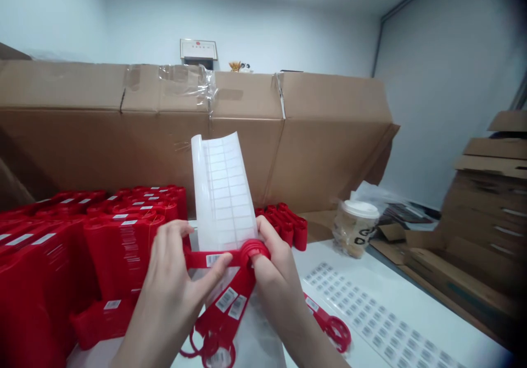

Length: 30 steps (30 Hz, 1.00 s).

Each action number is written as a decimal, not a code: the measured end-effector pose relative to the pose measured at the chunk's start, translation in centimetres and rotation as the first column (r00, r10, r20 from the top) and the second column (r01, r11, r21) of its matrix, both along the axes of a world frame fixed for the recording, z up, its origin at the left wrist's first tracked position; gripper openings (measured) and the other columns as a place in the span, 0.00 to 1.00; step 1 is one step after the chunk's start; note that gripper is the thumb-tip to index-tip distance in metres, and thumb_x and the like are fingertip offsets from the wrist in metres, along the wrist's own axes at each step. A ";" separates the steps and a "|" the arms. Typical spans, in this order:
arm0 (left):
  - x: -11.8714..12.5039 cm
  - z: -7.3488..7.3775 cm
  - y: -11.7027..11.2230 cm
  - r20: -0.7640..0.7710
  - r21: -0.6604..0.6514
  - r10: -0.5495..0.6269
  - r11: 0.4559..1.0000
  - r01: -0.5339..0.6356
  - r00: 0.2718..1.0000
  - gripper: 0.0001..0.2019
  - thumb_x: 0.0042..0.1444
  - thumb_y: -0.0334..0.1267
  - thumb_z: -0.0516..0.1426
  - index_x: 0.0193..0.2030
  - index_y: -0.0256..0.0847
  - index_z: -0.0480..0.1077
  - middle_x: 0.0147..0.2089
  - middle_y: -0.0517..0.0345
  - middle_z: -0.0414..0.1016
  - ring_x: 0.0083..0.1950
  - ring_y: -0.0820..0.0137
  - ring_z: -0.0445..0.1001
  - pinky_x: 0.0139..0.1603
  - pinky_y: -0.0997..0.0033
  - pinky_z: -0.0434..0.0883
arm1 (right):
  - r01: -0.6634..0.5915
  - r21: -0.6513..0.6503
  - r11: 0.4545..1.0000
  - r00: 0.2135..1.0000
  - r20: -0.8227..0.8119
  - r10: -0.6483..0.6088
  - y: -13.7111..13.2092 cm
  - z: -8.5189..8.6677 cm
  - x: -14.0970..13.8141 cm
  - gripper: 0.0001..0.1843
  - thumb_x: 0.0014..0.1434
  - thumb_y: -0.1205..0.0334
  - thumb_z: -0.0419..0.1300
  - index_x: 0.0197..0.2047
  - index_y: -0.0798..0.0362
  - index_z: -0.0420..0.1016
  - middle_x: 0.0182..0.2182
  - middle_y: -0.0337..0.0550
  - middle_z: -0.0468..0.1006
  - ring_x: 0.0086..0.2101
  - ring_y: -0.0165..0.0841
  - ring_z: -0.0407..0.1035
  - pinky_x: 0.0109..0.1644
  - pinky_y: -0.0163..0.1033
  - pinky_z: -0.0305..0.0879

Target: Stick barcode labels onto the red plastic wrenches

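Observation:
A flat red ring-ended strip [197, 258] with a small barcode label is held level between my two hands. My left hand [171, 272] grips its left part, with the thumb lying along the label. My right hand [276, 261] is closed around the ring end, its thumb and fingers at the red rings [252, 251]. Just behind stands a curled white label sheet [226, 192] with a grid of mostly bare cells; its lower edge is hidden by the strip. Below my hands lie more red strips [228, 302] with barcode labels and rings.
Stacks of labelled red pieces [123, 252] fill the left side. A smaller red bunch [284, 222] lies behind my right hand. On the right are a barcode label sheet [379, 324], another red strip [337, 332] and a lidded cup [358, 228]. A large cardboard box [329, 148] spans the back.

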<state>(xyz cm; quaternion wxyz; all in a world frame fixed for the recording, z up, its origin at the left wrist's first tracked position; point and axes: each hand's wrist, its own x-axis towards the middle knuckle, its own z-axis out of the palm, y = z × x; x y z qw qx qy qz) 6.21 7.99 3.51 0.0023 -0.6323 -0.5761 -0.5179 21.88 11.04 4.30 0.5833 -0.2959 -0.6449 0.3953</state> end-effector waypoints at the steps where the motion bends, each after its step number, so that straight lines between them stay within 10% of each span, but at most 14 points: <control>1: -0.1 0.1 0.0 0.048 -0.066 -0.065 0.996 0.068 0.997 0.27 0.56 0.61 0.61 0.52 0.44 0.62 0.53 0.48 0.67 0.55 0.51 0.69 0.54 0.48 0.70 | 0.005 0.028 1.000 1.000 -0.006 -0.005 0.0 0.0 0.1 0.10 0.56 0.75 0.48 0.32 0.48 0.59 0.24 0.31 0.65 0.26 0.29 0.57 0.30 0.35 0.59; 9: -1.5 1.1 -0.1 0.306 -0.250 -0.265 0.904 0.346 0.915 0.19 0.61 0.58 0.59 0.46 0.47 0.64 0.39 0.62 0.67 0.39 0.66 0.70 0.42 0.67 0.67 | 0.061 0.079 0.995 0.998 -0.012 -0.060 0.5 0.1 0.4 0.09 0.57 0.73 0.48 0.31 0.49 0.59 0.25 0.31 0.64 0.26 0.29 0.57 0.29 0.36 0.56; 16: -3.9 1.5 0.1 0.536 -0.225 -0.274 0.865 0.448 0.799 0.16 0.63 0.58 0.58 0.41 0.48 0.73 0.39 0.61 0.72 0.44 0.70 0.71 0.45 0.80 0.69 | 0.129 0.043 0.991 0.991 -0.048 -0.127 1.5 0.5 1.2 0.08 0.57 0.71 0.49 0.31 0.50 0.64 0.25 0.32 0.66 0.26 0.28 0.58 0.27 0.35 0.54; 22: -4.3 2.6 -0.6 0.792 -0.122 -0.337 0.730 0.673 0.509 0.12 0.57 0.49 0.66 0.36 0.43 0.78 0.35 0.59 0.75 0.40 0.71 0.73 0.46 0.80 0.75 | 0.161 0.027 0.987 0.984 -0.086 -0.158 2.1 0.9 1.8 0.06 0.54 0.71 0.50 0.29 0.51 0.65 0.23 0.33 0.66 0.26 0.27 0.57 0.28 0.34 0.54; 30: -3.3 3.6 -1.3 0.928 -0.056 -0.231 0.689 0.722 0.292 0.05 0.60 0.30 0.62 0.40 0.40 0.81 0.34 0.56 0.80 0.39 0.72 0.79 0.48 0.79 0.78 | 0.056 -0.140 0.989 0.980 -0.184 -0.081 2.4 1.5 1.7 0.07 0.48 0.69 0.53 0.32 0.52 0.70 0.26 0.36 0.73 0.27 0.29 0.63 0.30 0.33 0.59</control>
